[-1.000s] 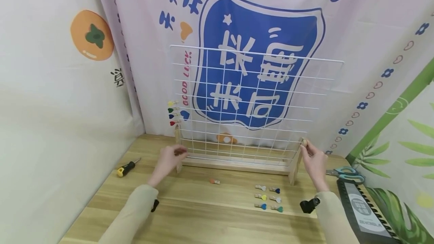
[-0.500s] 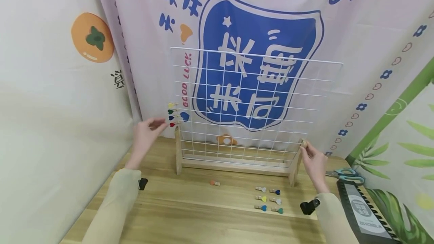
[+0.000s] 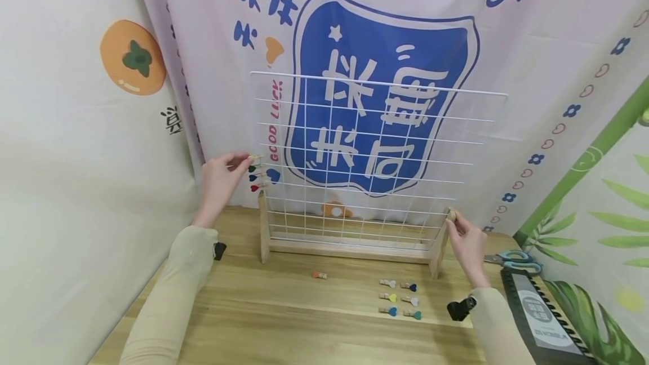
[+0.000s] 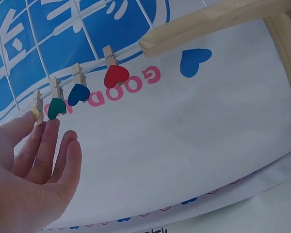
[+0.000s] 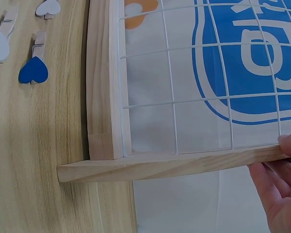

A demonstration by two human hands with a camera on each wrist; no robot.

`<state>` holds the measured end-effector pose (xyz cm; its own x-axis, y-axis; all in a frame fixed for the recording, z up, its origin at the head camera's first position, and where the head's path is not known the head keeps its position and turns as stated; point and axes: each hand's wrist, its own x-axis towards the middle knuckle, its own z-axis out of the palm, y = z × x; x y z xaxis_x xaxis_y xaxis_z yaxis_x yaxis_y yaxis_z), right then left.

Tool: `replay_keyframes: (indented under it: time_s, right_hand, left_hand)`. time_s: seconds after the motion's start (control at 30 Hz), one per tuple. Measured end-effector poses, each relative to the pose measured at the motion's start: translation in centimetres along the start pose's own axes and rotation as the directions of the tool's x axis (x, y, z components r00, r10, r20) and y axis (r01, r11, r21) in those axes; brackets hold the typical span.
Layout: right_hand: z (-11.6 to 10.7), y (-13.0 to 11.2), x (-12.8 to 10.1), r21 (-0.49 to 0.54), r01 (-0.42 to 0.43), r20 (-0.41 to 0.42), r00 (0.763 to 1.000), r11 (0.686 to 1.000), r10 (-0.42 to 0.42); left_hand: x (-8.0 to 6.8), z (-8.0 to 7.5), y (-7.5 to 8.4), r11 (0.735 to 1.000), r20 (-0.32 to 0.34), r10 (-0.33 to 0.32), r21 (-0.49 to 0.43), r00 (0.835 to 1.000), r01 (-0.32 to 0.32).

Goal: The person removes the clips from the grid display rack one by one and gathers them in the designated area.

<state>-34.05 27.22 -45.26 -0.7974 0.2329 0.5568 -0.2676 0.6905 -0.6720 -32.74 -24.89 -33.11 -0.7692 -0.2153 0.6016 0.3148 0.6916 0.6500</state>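
Observation:
A white wire grid (image 3: 355,173) stands upright in a wooden stand (image 3: 350,248). Down its left edge are clipped small clothespins with hearts: a red one (image 4: 116,76), a blue one (image 4: 78,94), a green one (image 4: 56,108) and a yellow one (image 4: 35,114). My left hand (image 3: 220,182) pinches the yellow-heart clothespin between thumb and finger; its other fingers extend below the green one. On the opposite side, my right hand (image 3: 467,241) holds the top of the stand's right post (image 5: 184,165), thumb on one face and fingers on the other.
Several heart clothespins (image 3: 387,297) lie in two columns on the wooden table (image 3: 284,325), with an orange-heart clothespin (image 3: 319,275) apart from them. Scissors (image 3: 519,261) and a black spiral-bound notebook (image 3: 539,311) lie at the right. A printed curtain (image 3: 228,100) hangs behind.
My left hand has moved from the stand's lower left up to the clothespins and now pinches the yellow-heart one. The right hand keeps its hold on the post. The head view has shifted slightly.

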Motion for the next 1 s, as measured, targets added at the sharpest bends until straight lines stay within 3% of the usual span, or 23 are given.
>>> replay_keyframes:
  time_s: [0.33, 0.7, 0.8, 1.0]
  right_hand:
    - [-0.1, 0.0, 0.0, -0.009, 0.006, -0.001, 1.0, 1.0, -0.006]
    - [-0.1, -0.2, -0.1, -0.015, 0.002, -0.009, 1.0, 1.0, -0.003]
    - [-0.1, -0.2, -0.1, -0.009, 0.004, -0.004, 1.0, 1.0, -0.004]
    - [0.0, -0.2, -0.1, -0.014, 0.005, 0.001, 1.0, 1.0, -0.005]
  left_hand:
    - [0.3, 0.3, 0.2, 0.998, -0.059, 0.033, 0.059, 0.998, -0.03]
    - [-0.1, -0.2, 0.0, 0.997, -0.202, 0.066, -0.026, 0.977, -0.073]
    - [-0.7, -0.6, -0.1, 0.998, -0.16, 0.04, -0.049, 0.986, -0.048]
    - [-3.2, -0.4, -0.4, 0.999, -0.003, -0.011, -0.047, 1.0, 0.011]
